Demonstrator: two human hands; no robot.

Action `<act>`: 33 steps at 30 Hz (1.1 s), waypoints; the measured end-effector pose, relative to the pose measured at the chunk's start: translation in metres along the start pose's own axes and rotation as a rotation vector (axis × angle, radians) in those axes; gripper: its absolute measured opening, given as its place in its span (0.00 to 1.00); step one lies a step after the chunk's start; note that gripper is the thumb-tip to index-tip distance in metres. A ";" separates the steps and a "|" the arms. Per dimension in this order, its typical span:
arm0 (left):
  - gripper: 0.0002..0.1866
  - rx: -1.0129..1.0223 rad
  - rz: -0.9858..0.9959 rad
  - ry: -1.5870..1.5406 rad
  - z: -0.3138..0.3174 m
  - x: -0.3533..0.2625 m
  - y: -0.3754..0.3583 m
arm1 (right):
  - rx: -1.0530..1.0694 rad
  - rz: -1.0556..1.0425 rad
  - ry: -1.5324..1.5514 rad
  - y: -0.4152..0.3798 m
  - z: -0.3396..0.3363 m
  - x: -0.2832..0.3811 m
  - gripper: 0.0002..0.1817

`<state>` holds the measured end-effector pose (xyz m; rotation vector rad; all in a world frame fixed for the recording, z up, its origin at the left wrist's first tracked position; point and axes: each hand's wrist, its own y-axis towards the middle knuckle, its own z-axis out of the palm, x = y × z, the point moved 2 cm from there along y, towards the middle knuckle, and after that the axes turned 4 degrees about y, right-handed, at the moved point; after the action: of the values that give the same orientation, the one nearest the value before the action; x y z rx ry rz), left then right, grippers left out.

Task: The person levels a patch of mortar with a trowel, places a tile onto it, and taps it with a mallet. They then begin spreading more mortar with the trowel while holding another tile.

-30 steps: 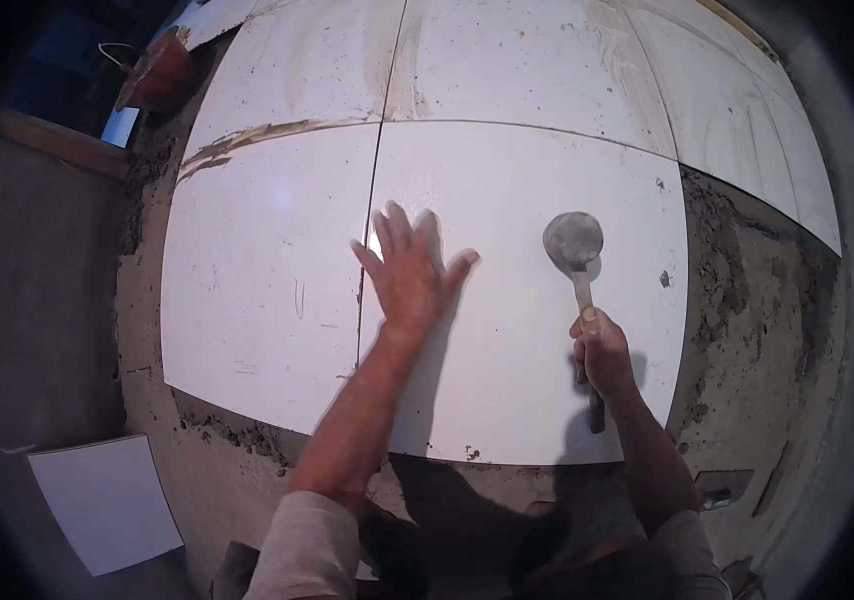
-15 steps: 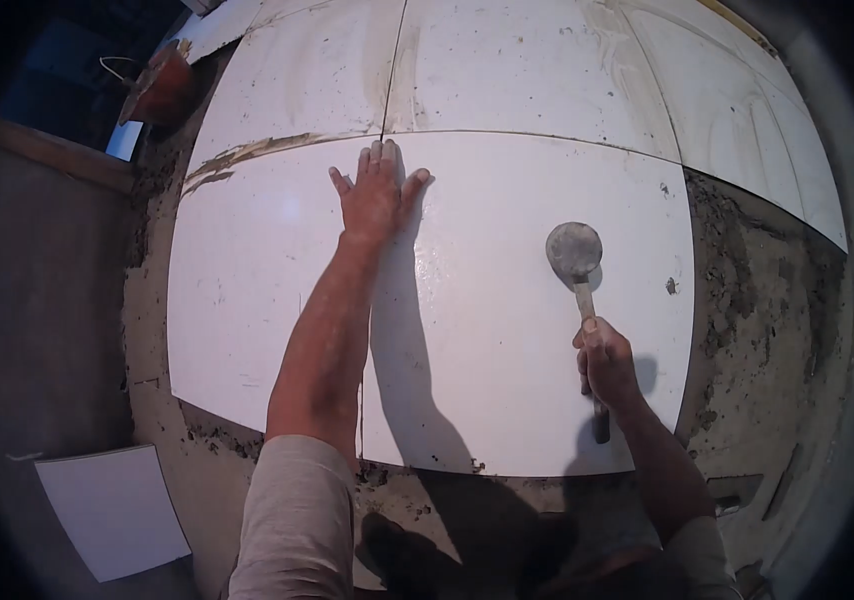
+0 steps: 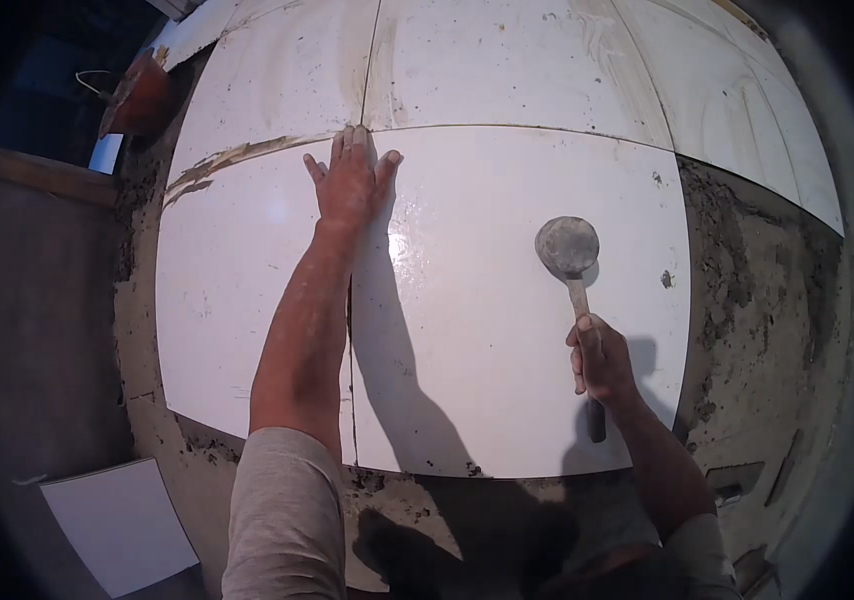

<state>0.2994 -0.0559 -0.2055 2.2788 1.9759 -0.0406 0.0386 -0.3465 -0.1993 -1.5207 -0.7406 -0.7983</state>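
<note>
My left hand [image 3: 349, 190] lies flat with fingers spread, its fingertips at the corner where several white floor tiles meet. Under and to the right of it is a large white tile [image 3: 487, 350], with a narrow joint along its left side. Another white tile [image 3: 217, 300] lies left of that joint, partly covered by my forearm. My right hand [image 3: 602, 358] is wrapped around the handle of a rubber mallet [image 3: 568, 246]. The mallet's grey round head points away from me over the right part of the tile, its shadow falling close by.
Wet mortar [image 3: 747, 290] borders the tiles on the right. An orange-red bucket [image 3: 137, 97] stands at the far left, near a wooden board [image 3: 47, 175]. A loose white tile piece [image 3: 122, 525] lies at lower left. A flat trowel-like tool [image 3: 734, 484] rests at lower right.
The view has shifted slightly, so the tiles sit a little further left. My left hand stays at the tile corner, and the mallet remains in my right hand with little movement.
</note>
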 end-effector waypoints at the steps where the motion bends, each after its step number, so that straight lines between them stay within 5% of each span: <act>1: 0.41 -0.044 0.011 -0.030 0.002 0.001 -0.002 | 0.002 -0.013 0.011 0.000 0.000 0.002 0.30; 11: 0.39 -0.026 0.051 -0.010 0.006 -0.008 -0.093 | -0.002 -0.013 0.030 0.001 0.001 0.000 0.31; 17: 0.37 -0.072 0.030 -0.023 0.014 -0.017 -0.109 | 0.009 0.042 0.057 0.002 0.001 0.003 0.23; 20: 0.38 -0.016 -0.048 0.046 0.013 -0.023 -0.105 | 0.029 0.266 0.355 -0.001 -0.004 0.001 0.18; 21: 0.37 0.010 -0.062 0.028 0.007 -0.026 -0.105 | 0.051 -0.015 0.179 -0.010 -0.003 0.005 0.17; 23: 0.38 0.050 -0.075 0.054 0.000 -0.031 -0.104 | 0.041 -0.067 0.150 -0.013 -0.007 -0.002 0.18; 33: 0.37 0.011 -0.041 0.144 0.008 -0.029 -0.107 | -0.029 -0.012 0.184 -0.055 -0.044 -0.002 0.19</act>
<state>0.1903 -0.0707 -0.2183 2.3080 2.0961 0.1128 -0.0112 -0.3852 -0.1676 -1.4474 -0.6039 -0.9480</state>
